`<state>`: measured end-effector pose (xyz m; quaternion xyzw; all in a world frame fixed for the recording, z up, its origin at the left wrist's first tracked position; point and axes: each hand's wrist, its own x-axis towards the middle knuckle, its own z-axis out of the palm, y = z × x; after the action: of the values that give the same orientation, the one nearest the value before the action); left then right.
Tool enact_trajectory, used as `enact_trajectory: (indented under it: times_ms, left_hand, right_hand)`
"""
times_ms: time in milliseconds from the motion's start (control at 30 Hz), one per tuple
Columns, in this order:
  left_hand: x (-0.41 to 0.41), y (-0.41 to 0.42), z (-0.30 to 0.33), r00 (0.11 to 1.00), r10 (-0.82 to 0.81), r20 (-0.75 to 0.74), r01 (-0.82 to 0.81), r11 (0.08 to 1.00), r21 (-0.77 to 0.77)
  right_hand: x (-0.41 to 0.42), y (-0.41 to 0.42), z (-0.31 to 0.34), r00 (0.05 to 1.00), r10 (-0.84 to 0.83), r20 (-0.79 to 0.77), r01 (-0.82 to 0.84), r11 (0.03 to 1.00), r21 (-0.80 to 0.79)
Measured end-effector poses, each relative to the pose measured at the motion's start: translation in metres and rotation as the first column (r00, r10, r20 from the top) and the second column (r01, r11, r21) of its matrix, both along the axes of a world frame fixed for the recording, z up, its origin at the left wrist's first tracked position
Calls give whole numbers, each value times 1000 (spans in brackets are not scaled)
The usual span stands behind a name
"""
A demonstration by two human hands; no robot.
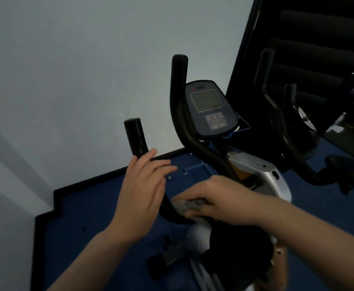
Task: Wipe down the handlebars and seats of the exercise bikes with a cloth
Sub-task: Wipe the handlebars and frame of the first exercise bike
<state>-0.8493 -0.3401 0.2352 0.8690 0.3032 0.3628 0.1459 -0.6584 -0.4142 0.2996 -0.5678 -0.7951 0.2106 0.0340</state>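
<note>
An exercise bike stands in front of me with black handlebars: a near left grip [134, 137] and a taller upright bar [178, 85]. Its console [210, 108] sits between them. My left hand [142, 190] is beside the near grip with straight, relaxed fingers, its fingertips at the bar's lower part. My right hand [214, 198] grips a grey cloth [185, 205] against the low curve of the handlebar. The black seat [238, 248] lies below my right forearm, partly hidden.
A pale wall fills the left and top. Blue floor [92, 217] with a black skirting edge lies below. A second bike's handlebars [277, 114] and dark seat [346, 173] stand at right, before a dark window.
</note>
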Motion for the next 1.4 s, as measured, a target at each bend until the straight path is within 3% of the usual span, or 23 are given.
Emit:
enact_trajectory:
  times_ms: [100,267,400,500,567,700,833,1000,1100,1267,1400]
  left_hand:
    - [1,-2,1,1000,25,7,-25,1000,0]
    - [2,-4,-1,998,30,61,-27,999,-44]
    - [5,-4,-3,995,54,88,-50,998,-44]
    - [7,-6,-2,992,57,112,-50,997,-60]
    - [6,-8,0,993,55,108,-46,995,-91]
    - [3,-9,1,996,39,80,-31,994,-102]
    - [0,-6,1,999,25,21,-24,997,-69]
    - [-15,15,8,981,-82,-178,93,994,55]
    - [-25,34,17,966,-75,-248,117,980,159]
    - [-42,68,37,980,-4,-199,58,963,265]
    - [-42,75,43,985,-97,-144,123,976,181]
  right_hand:
    - [-1,7,0,999,45,-3,-45,999,-13]
    - [33,5,18,947,176,267,-197,979,52]
    - [17,13,12,960,187,207,-208,974,86]
    - [-12,18,-2,997,68,-32,-66,995,73]
    - [-15,16,-4,994,5,-109,1,998,56]
    - [14,1,5,999,39,14,-38,998,-46]
    - [2,-7,5,994,-62,94,56,997,57]
    - [-41,0,-1,939,-273,-207,287,957,36]
    - [-48,-16,4,933,-326,-149,335,941,39]
    - [-72,-38,13,898,-440,18,433,889,147]
    - [-104,-19,0,793,-597,-117,602,740,302]
